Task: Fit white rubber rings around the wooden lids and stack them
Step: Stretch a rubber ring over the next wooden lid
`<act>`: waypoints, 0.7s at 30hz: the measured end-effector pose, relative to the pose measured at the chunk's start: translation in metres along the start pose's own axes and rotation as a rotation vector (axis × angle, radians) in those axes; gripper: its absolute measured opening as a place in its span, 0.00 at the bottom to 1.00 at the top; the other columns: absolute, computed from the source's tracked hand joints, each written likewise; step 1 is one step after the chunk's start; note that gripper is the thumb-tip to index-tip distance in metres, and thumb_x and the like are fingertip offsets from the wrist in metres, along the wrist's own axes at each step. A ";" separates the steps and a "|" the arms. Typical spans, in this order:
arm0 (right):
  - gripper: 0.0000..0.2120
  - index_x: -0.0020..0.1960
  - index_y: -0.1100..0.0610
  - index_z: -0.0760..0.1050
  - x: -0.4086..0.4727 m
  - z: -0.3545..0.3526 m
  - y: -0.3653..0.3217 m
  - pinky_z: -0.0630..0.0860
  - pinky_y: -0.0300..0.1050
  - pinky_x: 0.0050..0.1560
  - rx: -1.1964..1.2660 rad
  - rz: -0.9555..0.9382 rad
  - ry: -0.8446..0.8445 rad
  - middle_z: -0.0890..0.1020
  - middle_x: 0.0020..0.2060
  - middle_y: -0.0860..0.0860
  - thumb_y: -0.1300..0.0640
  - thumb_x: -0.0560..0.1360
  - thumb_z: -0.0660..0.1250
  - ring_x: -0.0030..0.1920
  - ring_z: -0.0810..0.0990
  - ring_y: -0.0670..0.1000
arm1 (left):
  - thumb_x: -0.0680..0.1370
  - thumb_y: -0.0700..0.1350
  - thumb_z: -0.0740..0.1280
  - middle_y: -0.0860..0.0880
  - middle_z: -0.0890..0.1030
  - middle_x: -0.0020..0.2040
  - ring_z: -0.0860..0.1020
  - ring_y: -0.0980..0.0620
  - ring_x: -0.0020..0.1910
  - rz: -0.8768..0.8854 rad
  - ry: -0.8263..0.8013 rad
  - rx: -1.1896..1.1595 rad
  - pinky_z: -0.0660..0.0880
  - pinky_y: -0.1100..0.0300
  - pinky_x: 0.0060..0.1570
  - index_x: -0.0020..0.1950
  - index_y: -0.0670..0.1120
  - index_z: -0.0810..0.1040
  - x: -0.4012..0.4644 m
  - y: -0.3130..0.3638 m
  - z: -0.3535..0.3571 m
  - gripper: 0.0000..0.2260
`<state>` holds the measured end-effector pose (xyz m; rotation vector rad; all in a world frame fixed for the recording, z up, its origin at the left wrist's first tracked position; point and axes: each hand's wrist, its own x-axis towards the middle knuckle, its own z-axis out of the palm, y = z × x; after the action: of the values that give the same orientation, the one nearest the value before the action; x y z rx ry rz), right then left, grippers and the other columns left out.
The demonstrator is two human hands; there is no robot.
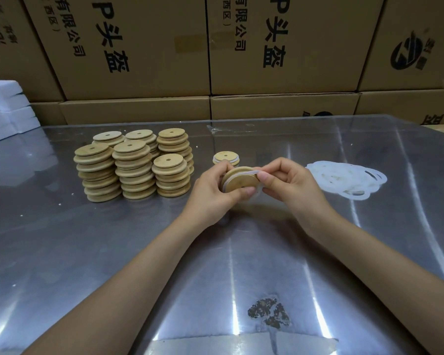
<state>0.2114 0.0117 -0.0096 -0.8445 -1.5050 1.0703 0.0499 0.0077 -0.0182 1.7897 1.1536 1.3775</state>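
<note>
Lid stacks (pixel 133 165) block left; ring pile (pixel 349 179) right; near table (pixel 113 252) open.

**A:** From where does the single view look?

**B:** From my head, facing forward and down over my forearms. My left hand (pixel 210 190) and right hand (pixel 290 183) meet near the frame's centre, close to the lens.

**A:** What lies beyond my fingers?

**B:** The metal table (pixel 113 252) runs from the bottom edge to a wall of cardboard boxes (pixel 280 47) filling the top. The wide angle bows the table's far edge.

**A:** And to either side?

**B:** Left of my fingers and slightly beyond them, the lid stacks (pixel 133 165); right of them, the pile of rings (pixel 349 179). Only one view exists, so no region is shared.
</note>
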 end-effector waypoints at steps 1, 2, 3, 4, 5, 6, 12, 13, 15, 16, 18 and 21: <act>0.06 0.41 0.57 0.74 0.000 0.000 -0.001 0.77 0.45 0.54 0.012 0.015 -0.003 0.85 0.43 0.48 0.63 0.76 0.66 0.45 0.81 0.45 | 0.65 0.46 0.74 0.32 0.78 0.42 0.72 0.49 0.39 -0.010 -0.004 -0.044 0.71 0.47 0.40 0.45 0.33 0.70 -0.001 0.000 0.001 0.21; 0.05 0.41 0.57 0.75 -0.001 0.000 -0.003 0.77 0.47 0.55 0.020 0.024 -0.003 0.85 0.44 0.49 0.63 0.76 0.66 0.47 0.81 0.47 | 0.65 0.44 0.75 0.32 0.77 0.42 0.71 0.49 0.39 -0.023 -0.011 -0.085 0.70 0.49 0.41 0.45 0.33 0.69 -0.002 0.000 0.002 0.21; 0.05 0.42 0.57 0.76 -0.001 0.000 -0.004 0.77 0.49 0.56 0.024 0.025 0.001 0.85 0.44 0.49 0.63 0.76 0.67 0.47 0.81 0.48 | 0.65 0.43 0.76 0.36 0.77 0.41 0.72 0.49 0.40 -0.040 -0.019 -0.121 0.69 0.50 0.42 0.44 0.33 0.70 -0.003 -0.001 0.002 0.19; 0.04 0.42 0.57 0.77 -0.002 0.000 -0.005 0.77 0.50 0.56 0.027 0.023 0.008 0.85 0.43 0.50 0.63 0.75 0.67 0.47 0.82 0.48 | 0.67 0.41 0.76 0.40 0.77 0.41 0.72 0.50 0.40 -0.058 -0.028 -0.151 0.70 0.50 0.42 0.44 0.36 0.71 -0.003 -0.001 0.003 0.17; 0.03 0.42 0.57 0.77 -0.002 0.000 -0.005 0.78 0.49 0.55 0.027 0.016 0.015 0.85 0.43 0.50 0.62 0.75 0.68 0.47 0.82 0.49 | 0.68 0.39 0.76 0.43 0.78 0.41 0.73 0.51 0.40 -0.072 -0.034 -0.176 0.71 0.51 0.42 0.43 0.40 0.72 -0.003 -0.003 0.002 0.14; 0.02 0.43 0.57 0.78 -0.002 0.000 -0.005 0.78 0.48 0.54 0.022 0.003 0.019 0.85 0.42 0.51 0.62 0.75 0.68 0.46 0.82 0.48 | 0.69 0.38 0.75 0.46 0.78 0.40 0.74 0.52 0.39 -0.083 -0.037 -0.198 0.72 0.53 0.41 0.42 0.44 0.73 -0.003 -0.004 0.002 0.11; 0.04 0.41 0.57 0.77 -0.002 -0.002 0.000 0.77 0.36 0.43 -0.050 -0.052 0.037 0.84 0.36 0.45 0.63 0.72 0.71 0.39 0.81 0.40 | 0.71 0.37 0.73 0.59 0.79 0.32 0.76 0.63 0.34 -0.078 -0.006 -0.238 0.74 0.68 0.34 0.40 0.52 0.75 -0.002 -0.002 0.000 0.11; 0.04 0.41 0.56 0.77 -0.002 -0.002 0.001 0.76 0.35 0.42 -0.056 -0.057 0.042 0.83 0.35 0.46 0.63 0.73 0.70 0.38 0.80 0.40 | 0.70 0.38 0.74 0.59 0.79 0.32 0.76 0.63 0.33 -0.066 -0.004 -0.205 0.74 0.68 0.34 0.39 0.52 0.75 -0.001 -0.002 0.000 0.12; 0.05 0.40 0.56 0.77 -0.001 -0.001 0.002 0.76 0.33 0.42 -0.072 -0.063 0.046 0.83 0.34 0.46 0.64 0.73 0.70 0.37 0.80 0.39 | 0.69 0.37 0.75 0.60 0.80 0.31 0.76 0.64 0.32 -0.042 -0.004 -0.146 0.73 0.70 0.33 0.39 0.53 0.75 0.000 0.000 -0.001 0.13; 0.05 0.40 0.56 0.77 -0.001 -0.001 0.003 0.76 0.34 0.42 -0.079 -0.056 0.049 0.83 0.34 0.46 0.64 0.73 0.70 0.37 0.80 0.40 | 0.69 0.36 0.75 0.60 0.80 0.31 0.76 0.65 0.32 -0.041 -0.008 -0.141 0.72 0.72 0.32 0.39 0.53 0.76 0.001 0.000 -0.002 0.13; 0.06 0.39 0.56 0.77 0.000 -0.001 0.003 0.77 0.36 0.44 -0.073 -0.020 0.056 0.83 0.34 0.47 0.63 0.74 0.69 0.36 0.79 0.40 | 0.69 0.35 0.75 0.60 0.81 0.30 0.77 0.66 0.31 -0.062 -0.017 -0.165 0.72 0.72 0.32 0.40 0.52 0.76 0.002 -0.001 -0.004 0.13; 0.06 0.40 0.56 0.76 0.001 -0.001 0.004 0.78 0.36 0.45 -0.045 0.023 0.070 0.82 0.32 0.46 0.63 0.75 0.68 0.36 0.79 0.40 | 0.69 0.36 0.75 0.59 0.81 0.31 0.78 0.64 0.32 -0.088 -0.015 -0.190 0.74 0.70 0.32 0.41 0.51 0.77 0.002 -0.001 -0.004 0.12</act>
<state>0.2123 0.0142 -0.0125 -0.9230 -1.4689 1.0167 0.0463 0.0095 -0.0169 1.5942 1.0438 1.3717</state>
